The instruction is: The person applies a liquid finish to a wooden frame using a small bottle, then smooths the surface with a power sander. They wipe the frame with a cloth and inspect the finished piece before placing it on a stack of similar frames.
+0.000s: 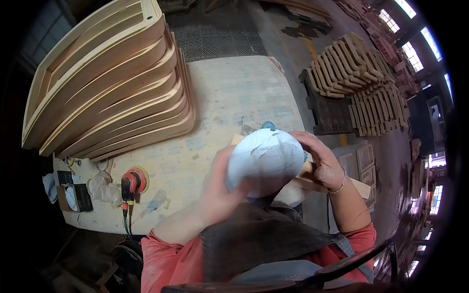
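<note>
In front of my chest is a pale blue-white, rounded, paper-like piece (266,158) with creases and a ribbed surface. Its exact kind I cannot make out. My left hand (222,183), smeared by motion, grips its left and lower edge, thumb toward the front. At its upper right, my right hand (320,158) has curled fingers against the edge; a bracelet circles that wrist. Behind and below the right hand a pale wooden piece (359,188) shows in part. Bits of blue stick out at the top and right of the held piece.
A tall stack of curved wooden frames (122,88) fills the far left of the worktable (239,88). Nearer stand a red-black orbital sander (132,183) with its hose, a crumpled plastic bag (107,189) and an open box (75,195). More wooden frames (351,66) are piled beyond, at right.
</note>
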